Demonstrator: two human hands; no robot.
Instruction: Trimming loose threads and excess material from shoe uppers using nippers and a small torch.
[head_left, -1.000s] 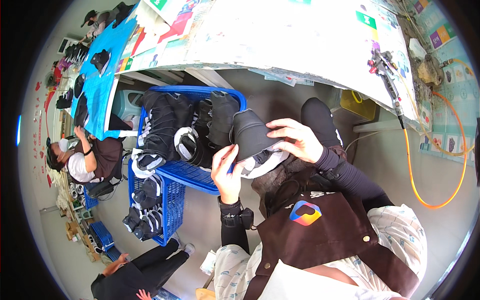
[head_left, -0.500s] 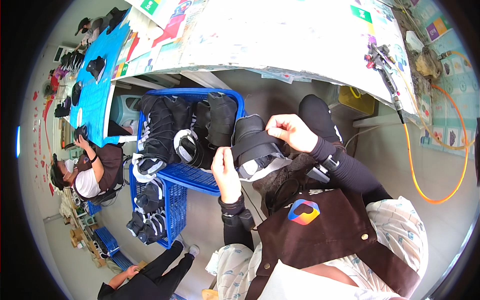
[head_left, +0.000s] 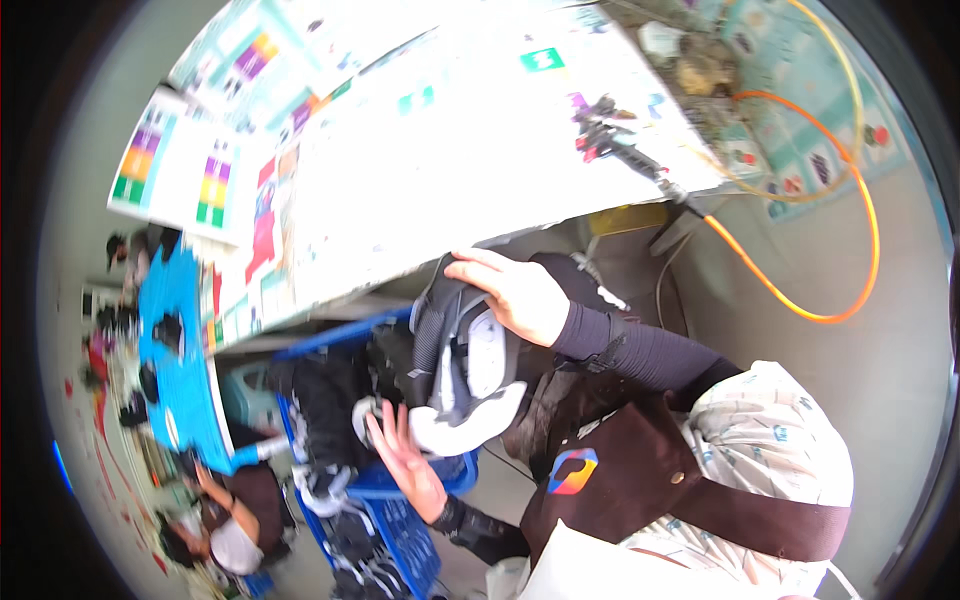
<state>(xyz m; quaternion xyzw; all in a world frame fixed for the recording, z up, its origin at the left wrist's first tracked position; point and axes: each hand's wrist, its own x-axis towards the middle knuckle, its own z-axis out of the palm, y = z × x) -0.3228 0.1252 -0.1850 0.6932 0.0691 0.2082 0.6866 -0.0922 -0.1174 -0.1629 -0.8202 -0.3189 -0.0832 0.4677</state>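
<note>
A black shoe upper (head_left: 485, 355) with pale grey and white lining hangs in front of me, its white edge turned downward. My right hand (head_left: 522, 296) grips its top end, fingers bent over the black part. Below and to the left, my left hand (head_left: 412, 466) has its fingers spread, close beside the white edge. I cannot tell whether it touches the upper. Motion smears both hands a little. Behind them, a blue basket (head_left: 462, 474) holds several more black uppers (head_left: 318, 400).
A white worktable (head_left: 440, 150) spans the far side, with a spray gun (head_left: 625, 150) on an orange hose (head_left: 800, 305) at its right. Pale printed sheets lie at its left end. Beyond stands a blue-topped table (head_left: 185, 330). A co-worker (head_left: 240, 520) sits at the left.
The upper has been turned and raised, now showing its light inside. My left hand has let go and spread. My right hand has moved up and left. The whole view has shifted.
</note>
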